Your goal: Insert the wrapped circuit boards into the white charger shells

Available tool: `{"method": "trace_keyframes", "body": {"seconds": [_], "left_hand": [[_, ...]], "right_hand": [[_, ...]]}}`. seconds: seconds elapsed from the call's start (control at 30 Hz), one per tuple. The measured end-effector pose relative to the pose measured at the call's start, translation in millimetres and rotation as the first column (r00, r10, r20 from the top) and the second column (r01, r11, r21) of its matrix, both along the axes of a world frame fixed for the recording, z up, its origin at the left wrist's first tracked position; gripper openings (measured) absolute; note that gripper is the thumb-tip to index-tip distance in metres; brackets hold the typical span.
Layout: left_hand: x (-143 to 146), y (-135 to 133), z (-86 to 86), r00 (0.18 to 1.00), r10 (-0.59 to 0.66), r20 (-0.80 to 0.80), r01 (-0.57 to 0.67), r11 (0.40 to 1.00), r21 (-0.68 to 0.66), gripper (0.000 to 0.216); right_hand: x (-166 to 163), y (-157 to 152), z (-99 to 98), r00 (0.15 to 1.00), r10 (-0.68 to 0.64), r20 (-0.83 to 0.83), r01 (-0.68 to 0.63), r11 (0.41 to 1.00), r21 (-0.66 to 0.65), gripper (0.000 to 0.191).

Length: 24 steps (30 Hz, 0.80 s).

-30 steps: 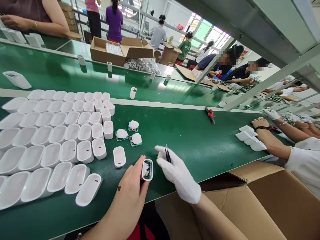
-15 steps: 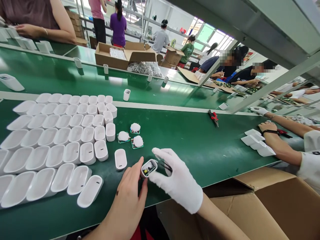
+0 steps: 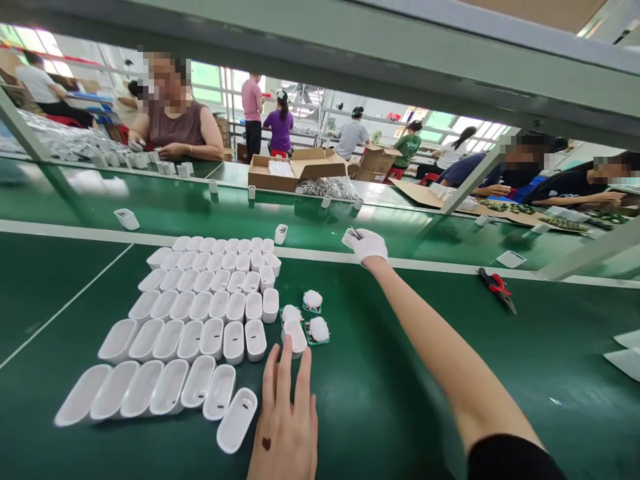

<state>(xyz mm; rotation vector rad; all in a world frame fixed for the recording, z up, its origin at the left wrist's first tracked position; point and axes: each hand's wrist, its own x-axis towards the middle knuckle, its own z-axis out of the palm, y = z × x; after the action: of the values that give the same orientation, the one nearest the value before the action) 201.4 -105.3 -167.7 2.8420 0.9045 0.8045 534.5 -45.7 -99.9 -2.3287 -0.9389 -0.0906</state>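
Observation:
My bare left hand is open, its fingers stretched over the near side of a white plastic housing; whether they touch it I cannot tell. Three green circuit boards with white pads, among them one board, lie around that housing. At the belt across the table, my gloved right hand is shut on another white housing. Thin dark prongs, like tweezers, stick out from the same hand. Rows of hollow white housings stand to the left of my left hand.
Red-handled pliers lie on the right of the green table. Several housings, including one housing, sit along the belt. An open carton stands beyond. A metal shelf beam crosses overhead. Co-workers sit across the belt.
My right hand has carried the housing with the board inside from beside my left hand out to the belt. My left hand has let go of it and moved to the single housing. The view has shifted left.

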Motion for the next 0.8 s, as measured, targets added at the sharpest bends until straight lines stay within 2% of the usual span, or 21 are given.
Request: {"method": "trace_keyframes", "body": {"seconds": [0.13,0.2,0.27,0.3,0.33,0.37,0.4,0.43,0.47,0.5,0.53,0.67,0.77,0.8], "left_hand": [[4,3,-1.5,0.998,0.069,-0.011,-0.069,0.997,-0.044,0.066],[4,4,-0.5,0.995,0.095,-0.008,-0.095,0.994,-0.051,0.067],[5,5,0.2,0.994,0.112,-0.005,-0.112,0.992,-0.054,0.067],[5,6,0.2,0.993,0.119,-0.012,-0.119,0.991,-0.053,0.065],[5,6,0.0,0.992,0.124,-0.019,-0.125,0.991,-0.053,0.062],[5,7,-0.2,0.992,0.122,-0.02,-0.123,0.991,-0.056,0.057],[6,8,-0.5,0.994,0.111,-0.01,-0.111,0.992,-0.065,0.051],[5,8,-0.6,0.996,0.094,0.014,-0.092,0.993,-0.08,0.044],[5,9,-0.4,0.996,0.077,0.046,-0.072,0.992,-0.101,0.035],[5,9,0.2,0.995,0.063,0.08,-0.053,0.991,-0.126,0.027],[4,9,1.3,0.993,0.053,0.108,-0.036,0.987,-0.153,0.022],[1,5,8.3,0.981,-0.02,0.194,0.069,0.966,-0.251,0.021],[-2,2,11.3,0.967,-0.049,0.249,0.14,0.922,-0.362,0.012],[-2,2,10.7,0.967,-0.027,0.252,0.135,0.896,-0.422,0.019]], "right_hand": [[5,32,-5.7,0.995,-0.095,-0.005,0.095,0.994,-0.049,0.027],[-8,34,-10.4,0.991,-0.134,0.003,0.134,0.991,-0.027,0.035],[-28,26,-15.9,0.999,-0.026,-0.024,0.026,0.999,0.019,0.038],[-39,18,-18.9,0.993,0.102,-0.062,-0.1,0.994,0.038,0.038],[-50,8,-22.0,0.957,0.265,-0.119,-0.261,0.964,0.045,0.038],[-61,-3,-25.2,0.88,0.432,-0.199,-0.432,0.901,0.047,0.038],[-70,-15,-28.4,0.769,0.567,-0.294,-0.58,0.813,0.05,0.039],[-77,-26,-31.4,0.656,0.652,-0.38,-0.683,0.727,0.066,0.04],[-82,-37,-34.2,0.568,0.692,-0.445,-0.739,0.667,0.094,0.039],[-85,-47,-36.7,0.52,0.703,-0.486,-0.756,0.643,0.122,0.038],[-86,-56,-38.8,0.517,0.696,-0.499,-0.743,0.654,0.141,0.039],[-80,-79,-43.3,0.649,0.588,-0.483,-0.627,0.773,0.098,0.063],[-76,-88,-43.7,0.635,0.545,-0.548,-0.591,0.799,0.11,0.072],[-76,-89,-43.7,0.616,0.541,-0.573,-0.583,0.802,0.13,0.069]]}}
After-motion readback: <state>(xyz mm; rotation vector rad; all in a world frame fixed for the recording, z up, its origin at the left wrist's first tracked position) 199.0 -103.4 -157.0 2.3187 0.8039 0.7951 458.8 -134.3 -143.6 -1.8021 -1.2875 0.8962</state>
